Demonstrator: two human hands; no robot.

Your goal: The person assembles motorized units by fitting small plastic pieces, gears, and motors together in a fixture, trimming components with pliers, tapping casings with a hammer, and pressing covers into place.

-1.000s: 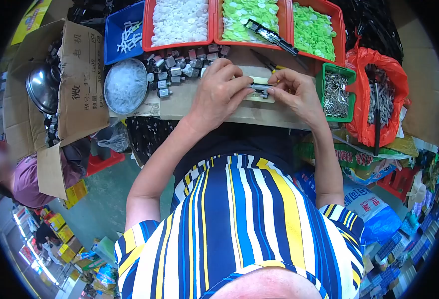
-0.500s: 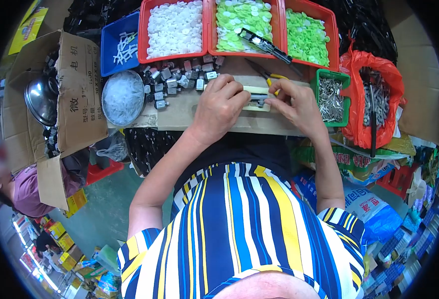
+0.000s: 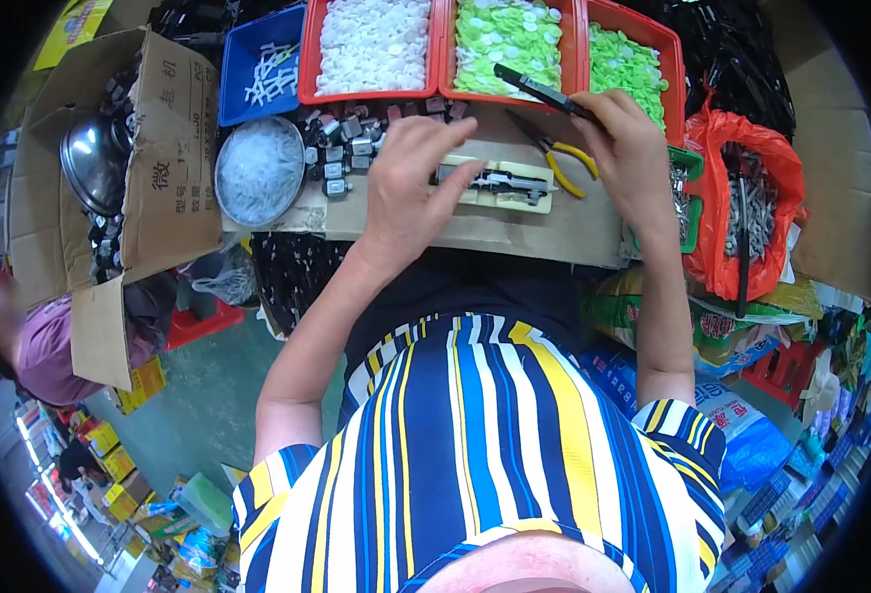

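Over the left end of a cream-coloured fixture (image 3: 537, 201) is my left hand (image 3: 411, 188), its thumb and fingers apart. A black and grey part (image 3: 507, 183) lies in the fixture. My right hand (image 3: 633, 158) grips one end of a long black strip (image 3: 539, 89), which slants across the front of the bin of green and white discs (image 3: 508, 44). Pliers with yellow handles (image 3: 572, 163) lie between the fixture and my right hand. Small metal motors (image 3: 337, 158) are heaped to the left of my left hand.
A blue bin (image 3: 228, 89), a bowl of clear pieces (image 3: 260, 173) and a cardboard box (image 3: 169, 158) stand at the left. At the right are a green tray (image 3: 694, 217) of metal pins and a red bag (image 3: 793, 198). A person (image 3: 55, 351) sits far left.
My right hand has left the fixture and taken hold of the black strip at the bins. My left hand has opened and lifted off the part, so more of the fixture shows.
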